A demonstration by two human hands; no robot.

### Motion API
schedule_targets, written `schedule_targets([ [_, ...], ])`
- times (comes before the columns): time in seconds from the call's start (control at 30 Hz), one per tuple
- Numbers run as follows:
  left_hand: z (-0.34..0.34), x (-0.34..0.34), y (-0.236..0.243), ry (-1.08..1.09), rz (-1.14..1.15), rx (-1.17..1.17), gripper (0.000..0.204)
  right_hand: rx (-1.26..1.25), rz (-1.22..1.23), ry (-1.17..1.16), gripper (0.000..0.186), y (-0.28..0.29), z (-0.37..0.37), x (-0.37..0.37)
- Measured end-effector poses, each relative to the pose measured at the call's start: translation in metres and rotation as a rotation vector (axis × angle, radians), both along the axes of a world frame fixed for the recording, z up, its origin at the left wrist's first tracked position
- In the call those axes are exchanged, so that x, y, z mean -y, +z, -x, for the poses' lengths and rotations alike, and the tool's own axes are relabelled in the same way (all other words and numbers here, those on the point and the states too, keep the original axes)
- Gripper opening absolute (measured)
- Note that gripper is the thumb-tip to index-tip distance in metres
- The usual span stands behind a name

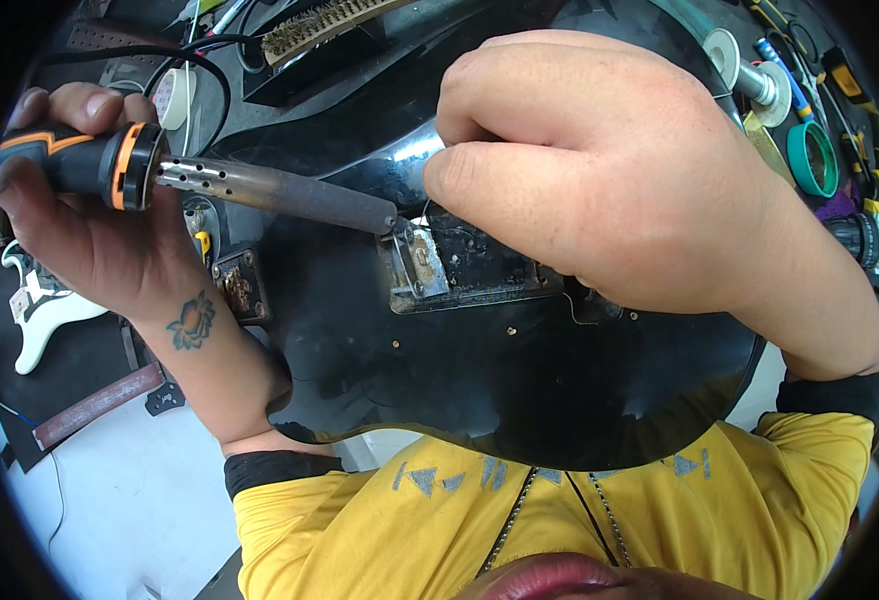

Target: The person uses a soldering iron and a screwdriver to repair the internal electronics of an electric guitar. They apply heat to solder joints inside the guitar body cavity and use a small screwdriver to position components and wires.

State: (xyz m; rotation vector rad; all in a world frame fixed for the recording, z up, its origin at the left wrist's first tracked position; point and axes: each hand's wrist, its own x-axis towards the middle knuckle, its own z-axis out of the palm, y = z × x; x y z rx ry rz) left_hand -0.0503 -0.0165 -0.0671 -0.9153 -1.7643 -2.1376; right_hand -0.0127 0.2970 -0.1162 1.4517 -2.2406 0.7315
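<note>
My left hand (pixel 95 235) grips the black and orange handle of a soldering iron (pixel 285 195), whose long metal barrel points to the right. The iron's tip end meets a shiny metal piece (pixel 426 262) at the left end of an open cavity (pixel 490 262) in a black guitar body (pixel 440 385). Just above that spot, my right hand (pixel 610 170) is closed in a pinch on a thin wire (pixel 425 212) that runs down toward the metal piece. Whether it is solder or a lead I cannot tell. My right hand covers the cavity's right part.
A brush (pixel 330 28) lies on a black box at the back. Far right are a spool of silvery wire (pixel 750 78), a green tape roll (pixel 812 160) and several hand tools. A white guitar-shaped piece (pixel 55 318) and a worn reddish bar (pixel 100 405) lie at left.
</note>
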Motion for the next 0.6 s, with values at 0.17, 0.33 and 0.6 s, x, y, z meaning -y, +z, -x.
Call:
schedule_targets([
  [0.17, 0.0, 0.0, -0.002, -0.028, -0.019, 0.023, 0.053, -0.003, 0.007, 0.013, 0.015, -0.003, 0.0, 0.0],
  [0.33, 0.001, -0.001, 0.001, -0.04, -0.009, 0.013, 0.053, -0.007, -0.016, 0.02, 0.016, 0.002, 0.002, -0.001],
  [0.6, 0.001, 0.0, 0.002, -0.02, 0.002, 0.007, 0.053, -0.012, -0.039, 0.023, 0.016, 0.004, 0.002, 0.0],
])
